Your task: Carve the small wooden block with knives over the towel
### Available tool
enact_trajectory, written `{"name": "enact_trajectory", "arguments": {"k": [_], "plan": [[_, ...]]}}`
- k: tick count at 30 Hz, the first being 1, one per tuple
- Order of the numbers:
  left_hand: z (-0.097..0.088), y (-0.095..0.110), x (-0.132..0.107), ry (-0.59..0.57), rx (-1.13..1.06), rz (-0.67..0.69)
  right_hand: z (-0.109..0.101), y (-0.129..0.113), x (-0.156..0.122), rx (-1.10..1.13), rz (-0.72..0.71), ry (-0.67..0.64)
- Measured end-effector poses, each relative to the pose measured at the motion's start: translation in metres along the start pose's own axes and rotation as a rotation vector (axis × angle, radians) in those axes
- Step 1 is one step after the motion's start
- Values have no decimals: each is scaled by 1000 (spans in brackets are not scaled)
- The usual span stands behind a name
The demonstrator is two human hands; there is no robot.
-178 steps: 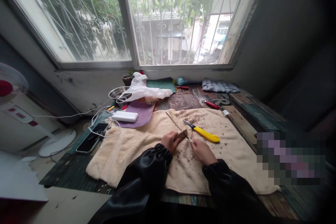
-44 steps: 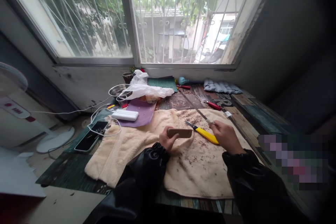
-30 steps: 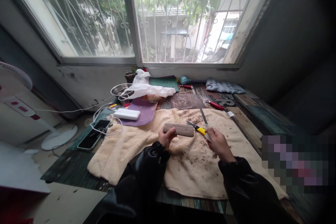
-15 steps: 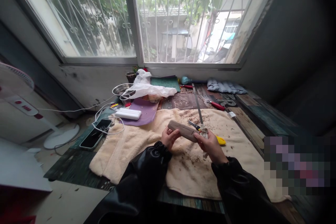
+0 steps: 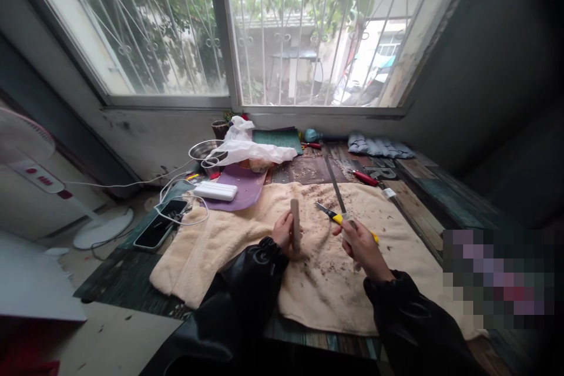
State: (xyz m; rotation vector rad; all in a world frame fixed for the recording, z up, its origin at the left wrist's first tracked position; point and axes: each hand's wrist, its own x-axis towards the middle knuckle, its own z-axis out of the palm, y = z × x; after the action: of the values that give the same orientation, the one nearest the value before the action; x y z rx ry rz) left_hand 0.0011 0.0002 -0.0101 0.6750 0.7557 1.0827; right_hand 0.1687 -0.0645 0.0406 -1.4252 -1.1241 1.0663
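My left hand (image 5: 284,230) grips a flat piece of brown wood (image 5: 295,224), which stands on edge and shows its narrow side. In my right hand (image 5: 363,248) is a long, flat metal file (image 5: 335,183), its end wrapped in something pale; the blade points away toward the window. The fingers cover most of that wrapped end. A yellow and black utility knife (image 5: 328,211) lies on the cream towel (image 5: 238,235), partly hidden behind my right hand. Brown wood shavings are scattered over the towel between and beyond my hands.
A phone (image 5: 161,224), a white power bank (image 5: 215,190) with cables and a purple sheet (image 5: 240,188) lie at the left. Farther back are a metal bowl (image 5: 205,150), a white plastic bag (image 5: 259,153), a green mat (image 5: 278,140) and a red-handled tool (image 5: 365,178).
The wood has turned from lying across both hands to upright on edge in my left hand alone. My right hand has let go of it, moved slightly right and closed round the file's wrapped end.
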Motion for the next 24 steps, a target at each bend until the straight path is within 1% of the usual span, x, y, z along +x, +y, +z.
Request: {"name": "enact_trajectory", "arguments": {"k": [5,7,8,10,13,15,17,20,21,24], "plan": [[-6,7,-2,-197,-86,-266,-4,3,-2,-82,-11,-44],[-8,10,-4,-298,-20,-356,-5,7,-3,-131,-7,-44],[-8,10,-5,-322,29,-358,-5,8,-4,-166,-16,-34],[-7,10,-7,-322,155,-309,-8,10,-6,-276,-62,5],[-2,10,-10,-298,372,-176,-14,9,-13,-522,-150,67],[3,11,-11,-294,558,-62,-18,8,-17,-656,-180,81],[8,14,-10,-261,831,95,-22,8,-21,-755,-197,86],[17,19,-6,-177,1324,337,-24,14,-23,-904,-214,99],[19,19,-5,-157,1464,360,-23,17,-24,-958,-209,103],[24,16,-3,-123,1779,327,-16,26,-25,-1103,-163,93]]}}
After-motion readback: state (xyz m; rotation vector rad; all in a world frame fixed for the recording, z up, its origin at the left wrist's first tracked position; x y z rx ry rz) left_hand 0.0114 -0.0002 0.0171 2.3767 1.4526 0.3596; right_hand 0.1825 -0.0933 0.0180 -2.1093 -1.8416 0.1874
